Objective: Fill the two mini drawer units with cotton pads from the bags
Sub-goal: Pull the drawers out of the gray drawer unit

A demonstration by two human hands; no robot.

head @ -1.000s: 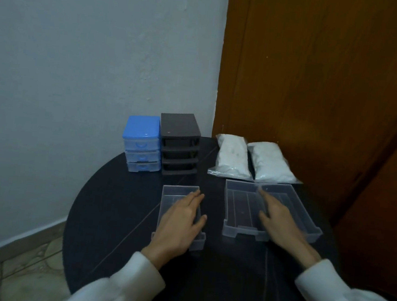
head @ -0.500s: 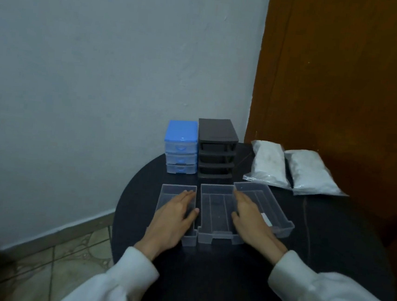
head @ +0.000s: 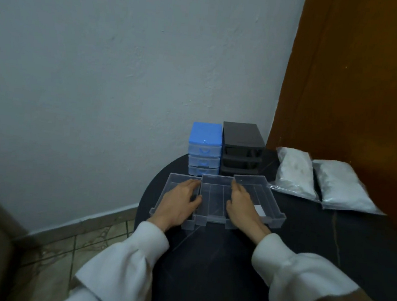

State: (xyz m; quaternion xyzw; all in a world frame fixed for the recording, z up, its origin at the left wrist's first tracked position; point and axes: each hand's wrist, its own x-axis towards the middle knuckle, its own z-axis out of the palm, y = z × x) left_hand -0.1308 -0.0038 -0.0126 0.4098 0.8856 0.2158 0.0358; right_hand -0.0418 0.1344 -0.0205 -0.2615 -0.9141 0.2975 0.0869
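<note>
Dim, flat indoor light with a cool cast, no strong shadows or glare seen, detail lost in the dark table [head: 306, 233], soft noisy rendering throughout, wide-angle bending and smearing at the edges

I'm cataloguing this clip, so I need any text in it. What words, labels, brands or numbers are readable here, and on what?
None can be read.
Right clear drawer: a small white sticker on its floor, too small and blurred to show any print.
Two bags of cotton pads: no print visible.
Blue drawer unit and black drawer unit: no markings visible.
</note>
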